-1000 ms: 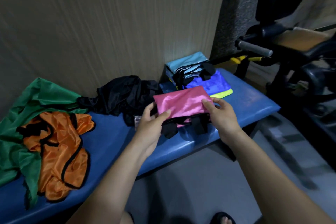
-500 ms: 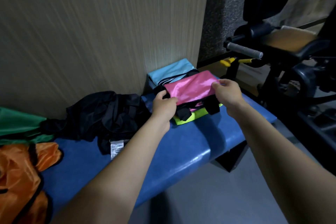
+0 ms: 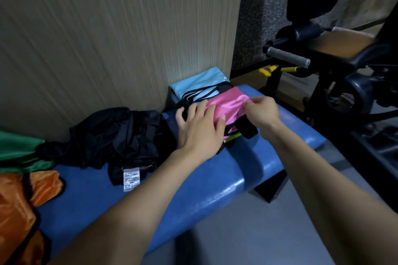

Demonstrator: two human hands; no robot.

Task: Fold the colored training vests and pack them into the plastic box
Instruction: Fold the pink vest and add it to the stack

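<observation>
- The folded pink vest (image 3: 228,104) sits on top of the stack at the far end of the blue bench (image 3: 211,180), right up against the wall (image 3: 107,34).
- Left hand (image 3: 200,129) lies flat on the near-left part of the pink vest, fingers spread and pretty much straight, pressing it down.
- Right hand (image 3: 261,109) has its fingers curled and pinches the right edge of the pink vest.
- Under the pink one a sliver of a neon yellow vest (image 3: 233,136) pokes out, and behind it there's a folded light blue vest (image 3: 198,83) with black trim.
- Just left of the stack is a crumpled black vest (image 3: 120,135), white care label (image 3: 131,178) hanging over the bench edge.
- Further left, a green vest (image 3: 19,150) and an orange vest (image 3: 17,206) are bunched up, unfolded.
- A gym machine (image 3: 336,54) with a grey handle and yellow bits stands off to the right.
- Can't see any plastic box in this shot.
</observation>
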